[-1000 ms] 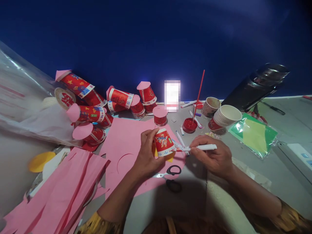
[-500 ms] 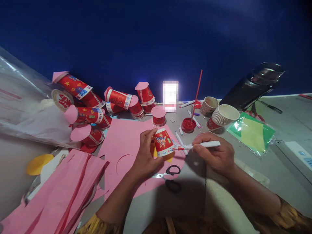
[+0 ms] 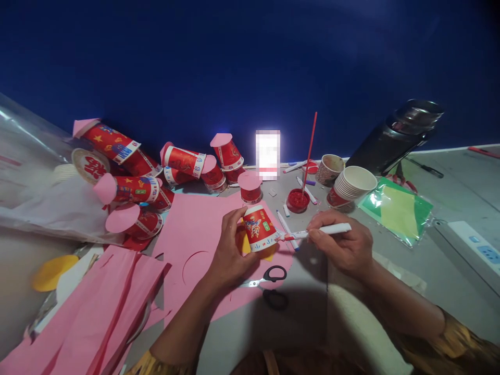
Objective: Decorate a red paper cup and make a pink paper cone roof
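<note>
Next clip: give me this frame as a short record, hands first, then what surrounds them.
Left hand: grips a red-and-white paper cup
Right hand: holds a white marker, its red end at the cup's lower white band
Nearby: pink sheet, scissors lying partly on it
Left and back: pink-topped cups
Right: stacked cups, black flask

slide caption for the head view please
Left hand holds a red-and-white paper cup while the right hand holds a marker at its white band.
</note>
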Motion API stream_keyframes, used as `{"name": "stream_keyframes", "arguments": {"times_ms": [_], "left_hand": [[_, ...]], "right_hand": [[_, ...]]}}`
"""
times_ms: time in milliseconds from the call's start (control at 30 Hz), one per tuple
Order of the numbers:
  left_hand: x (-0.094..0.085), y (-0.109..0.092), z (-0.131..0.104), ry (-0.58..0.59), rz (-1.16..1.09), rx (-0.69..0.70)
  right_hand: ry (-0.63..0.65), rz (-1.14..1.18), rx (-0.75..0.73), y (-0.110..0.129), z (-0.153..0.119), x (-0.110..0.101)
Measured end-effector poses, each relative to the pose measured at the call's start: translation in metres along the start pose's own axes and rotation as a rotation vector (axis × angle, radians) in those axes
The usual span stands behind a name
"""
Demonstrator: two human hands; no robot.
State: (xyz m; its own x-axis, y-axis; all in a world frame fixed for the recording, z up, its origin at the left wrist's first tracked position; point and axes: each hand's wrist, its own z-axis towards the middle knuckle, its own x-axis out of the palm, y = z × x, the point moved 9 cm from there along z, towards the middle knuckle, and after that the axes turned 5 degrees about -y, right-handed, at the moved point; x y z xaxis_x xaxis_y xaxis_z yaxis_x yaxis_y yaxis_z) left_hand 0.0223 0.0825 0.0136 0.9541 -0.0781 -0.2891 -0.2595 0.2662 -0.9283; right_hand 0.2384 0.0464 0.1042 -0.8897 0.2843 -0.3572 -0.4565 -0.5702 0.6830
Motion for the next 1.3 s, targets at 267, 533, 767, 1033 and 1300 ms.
{"name": "stream_keyframes", "arguments": {"times_ms": [267,533,767,1033,1300], "left_hand": [[-0.001,-0.002,-0.001,0.009,-0.006,0.032],[0.0,-0.001,0.0,0.006,-0.026,0.032],[0.0,-0.003,0.0,0.011,-0.02,0.032],[0.0,-0.001,0.0,0.011,-0.032,0.012],[0.002,0.004,-0.002,-0.008,-0.197,-0.114]], "right_hand": [[0.013,-0.021,-0.025,0.001,0.0,0.003],[0.005,-0.02,-0.009,0.0,0.0,0.001],[0.031,-0.012,-0.041,0.002,0.0,0.004],[0.026,0.005,-0.033,0.003,0.001,0.003],[-0.09,0.086,0.138,-0.014,0.0,-0.008]]}}
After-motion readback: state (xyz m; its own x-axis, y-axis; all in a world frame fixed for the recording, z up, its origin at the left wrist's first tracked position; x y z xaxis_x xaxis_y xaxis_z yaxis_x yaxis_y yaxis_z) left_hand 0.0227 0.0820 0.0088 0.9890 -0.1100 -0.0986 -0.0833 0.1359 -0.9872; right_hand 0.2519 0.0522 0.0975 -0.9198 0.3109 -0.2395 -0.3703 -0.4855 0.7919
